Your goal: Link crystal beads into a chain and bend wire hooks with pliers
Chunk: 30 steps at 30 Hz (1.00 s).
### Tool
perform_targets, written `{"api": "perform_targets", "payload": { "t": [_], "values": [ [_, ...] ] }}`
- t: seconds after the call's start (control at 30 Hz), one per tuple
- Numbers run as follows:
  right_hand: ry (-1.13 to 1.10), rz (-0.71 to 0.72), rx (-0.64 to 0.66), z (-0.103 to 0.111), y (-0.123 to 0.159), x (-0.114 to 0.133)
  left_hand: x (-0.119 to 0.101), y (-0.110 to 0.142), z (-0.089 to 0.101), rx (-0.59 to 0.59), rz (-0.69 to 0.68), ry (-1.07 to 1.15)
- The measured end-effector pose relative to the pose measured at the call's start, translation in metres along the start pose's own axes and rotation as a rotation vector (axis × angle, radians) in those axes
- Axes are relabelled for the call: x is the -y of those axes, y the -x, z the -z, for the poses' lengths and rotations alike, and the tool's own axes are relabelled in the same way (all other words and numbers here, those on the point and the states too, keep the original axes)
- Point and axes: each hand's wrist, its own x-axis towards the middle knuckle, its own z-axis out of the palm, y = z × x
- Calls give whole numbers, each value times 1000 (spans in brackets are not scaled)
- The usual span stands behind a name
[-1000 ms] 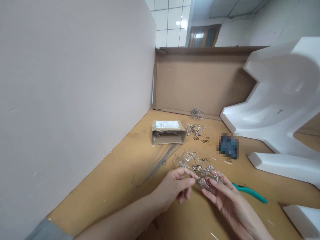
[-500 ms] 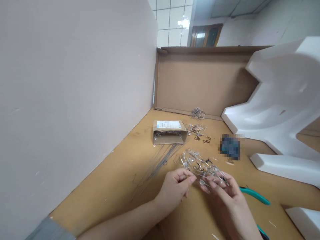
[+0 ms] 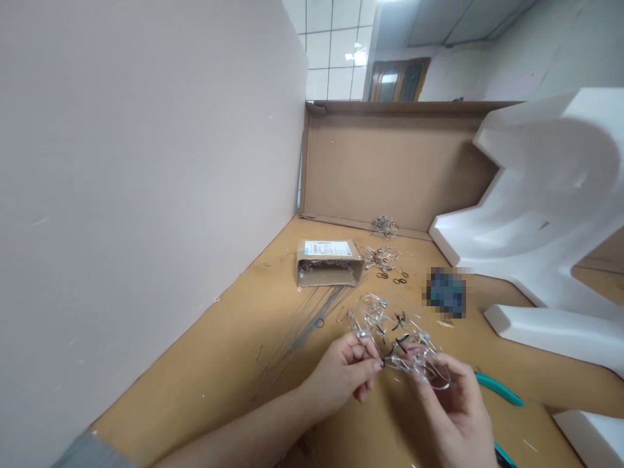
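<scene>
My right hand point(image 3: 455, 396) is closed around a loose cluster of shiny bent wire pieces point(image 3: 422, 367), some curved into loops. My left hand point(image 3: 348, 370) is beside it, thumb and fingers pinched at the end of a thin black strip point(image 3: 389, 359) that touches the cluster. Just beyond both hands lies a tangle of similar bent wires point(image 3: 373, 309), with short black strips point(image 3: 400, 320) among them. Fingers hide part of what each hand grips.
Ahead stands an open cardboard box point(image 3: 329, 263) with shiny pieces inside. Straight thin wires point(image 3: 305, 322) lie left of centre. Black rings point(image 3: 400, 281) and wire piles point(image 3: 383, 257) are further back. Teal-handled pliers point(image 3: 500, 389) lie at right, near white foam point(image 3: 541, 195). A white panel point(image 3: 146, 195) borders the left.
The wire cluster in my right hand has turned and shifted toward my left fingers. My left fingertips now meet the black strip. The view has tipped slightly.
</scene>
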Motion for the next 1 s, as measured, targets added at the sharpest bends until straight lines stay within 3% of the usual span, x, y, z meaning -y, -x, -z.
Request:
{"api": "perform_targets", "payload": {
  "t": [0.3,0.5,0.6,0.8,1.0],
  "values": [
    [178,446,127,8,-4,2,5,-3,3,19,-5,66],
    [478,977,233,12,-17,7,1,-2,4,13,-11,59],
    [594,1070,273,13,-16,8,1,0,6,19,-8,87],
    [706,1061,227,12,0,10,0,3,7,55,-21,143],
    [745,1234,237,5,2,21,-8,6,3,114,-34,257]
  ]
}}
